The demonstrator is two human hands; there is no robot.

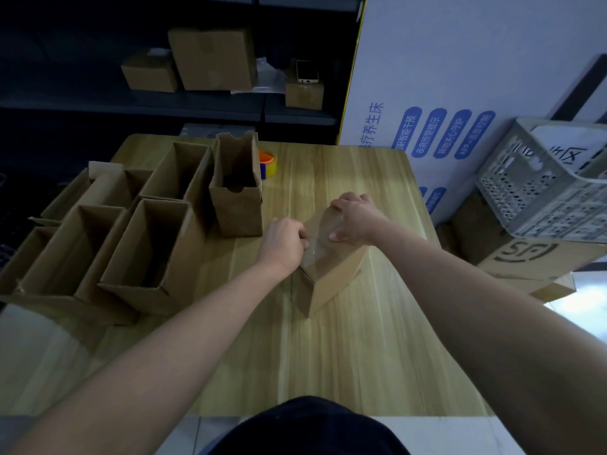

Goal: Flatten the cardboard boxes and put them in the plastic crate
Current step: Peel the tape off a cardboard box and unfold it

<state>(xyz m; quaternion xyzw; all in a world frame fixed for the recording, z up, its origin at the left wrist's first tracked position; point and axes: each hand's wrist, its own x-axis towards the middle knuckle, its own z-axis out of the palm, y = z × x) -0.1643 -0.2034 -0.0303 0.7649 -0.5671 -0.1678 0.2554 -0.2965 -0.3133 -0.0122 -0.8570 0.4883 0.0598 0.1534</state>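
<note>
Person seen from above; only arms and bit of torso showed.

- Left forearm, lower left to centre of frame: uncovered along whole visible length.
- Right forearm, lower right to centre: likewise uncovered, bulking large near right edge.
- Left hand, centre of frame: bare.
- Right hand, just right of centre: bare, thumbnail trimmed short.
- Dark garment, bottom centre: black or very dark navy, rounded bulge, plain fabric; seams and print unreadable in dim light.
</note>
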